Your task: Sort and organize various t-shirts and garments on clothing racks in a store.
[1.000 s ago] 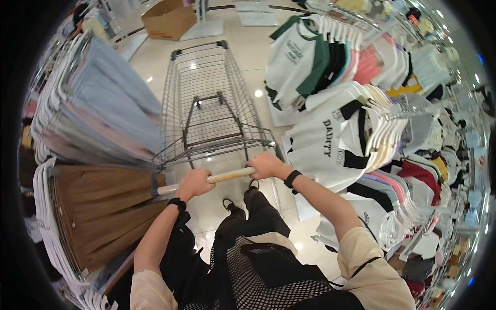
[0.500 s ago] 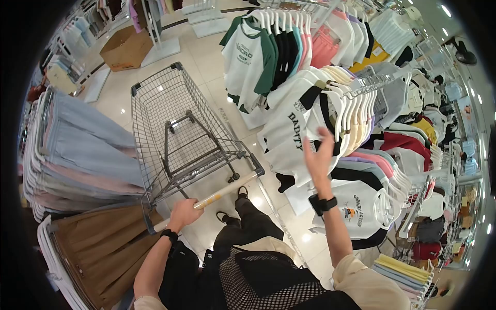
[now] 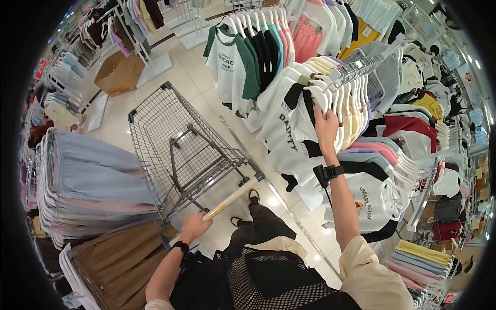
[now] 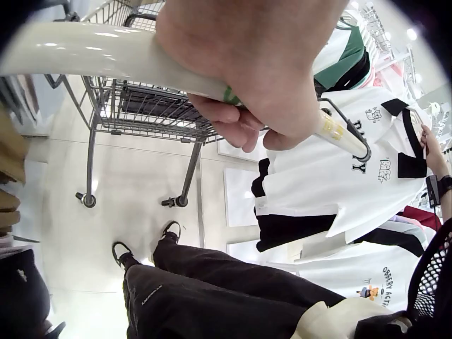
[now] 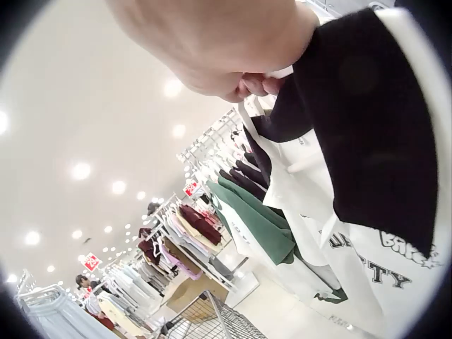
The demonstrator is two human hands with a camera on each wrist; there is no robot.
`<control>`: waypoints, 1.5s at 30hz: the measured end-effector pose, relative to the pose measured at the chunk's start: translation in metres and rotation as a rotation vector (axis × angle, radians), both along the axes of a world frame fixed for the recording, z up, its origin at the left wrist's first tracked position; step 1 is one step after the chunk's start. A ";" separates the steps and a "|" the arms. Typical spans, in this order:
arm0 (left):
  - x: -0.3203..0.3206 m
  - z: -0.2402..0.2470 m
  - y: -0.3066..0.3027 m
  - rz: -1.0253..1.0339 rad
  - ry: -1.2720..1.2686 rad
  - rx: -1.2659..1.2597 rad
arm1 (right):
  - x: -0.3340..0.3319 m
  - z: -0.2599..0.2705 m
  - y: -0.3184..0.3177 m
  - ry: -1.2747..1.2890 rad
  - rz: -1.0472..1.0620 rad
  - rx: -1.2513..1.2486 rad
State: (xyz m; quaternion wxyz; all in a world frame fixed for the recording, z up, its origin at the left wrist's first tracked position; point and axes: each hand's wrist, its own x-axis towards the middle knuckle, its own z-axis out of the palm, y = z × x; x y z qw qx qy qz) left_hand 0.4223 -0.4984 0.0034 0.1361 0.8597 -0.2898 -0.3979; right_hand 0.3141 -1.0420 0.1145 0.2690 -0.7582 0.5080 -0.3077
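Note:
My left hand (image 3: 196, 226) grips the pale handle bar (image 3: 230, 199) of an empty wire shopping cart (image 3: 178, 139); the left wrist view shows its fingers curled round the bar (image 4: 92, 53). On the right, my right hand (image 3: 326, 129) holds the collar area of a white shirt with black sleeves and dark lettering (image 3: 289, 124), by its white hanger. In the right wrist view the curled fingers of that hand (image 5: 226, 56) are at the top of the shirt, beside a black sleeve (image 5: 374, 120); exactly what they pinch is partly hidden.
Brown trousers (image 3: 116, 258) and light blue trousers (image 3: 98, 155) hang at the left. A green-sleeved white shirt (image 3: 227, 67) hangs beyond the lettered one. A cardboard box (image 3: 119, 74) stands on the floor ahead. Folded yellow and blue clothes (image 3: 421, 256) are at the lower right.
My right hand has left the cart handle and reached right, and now holds the lettered shirt. The cart has turned and shifted left in view; my left hand stays on its handle.

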 end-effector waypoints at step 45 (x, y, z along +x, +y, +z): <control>-0.015 -0.006 0.010 0.093 -0.174 -0.150 | -0.244 0.264 0.183 -0.269 0.708 -0.540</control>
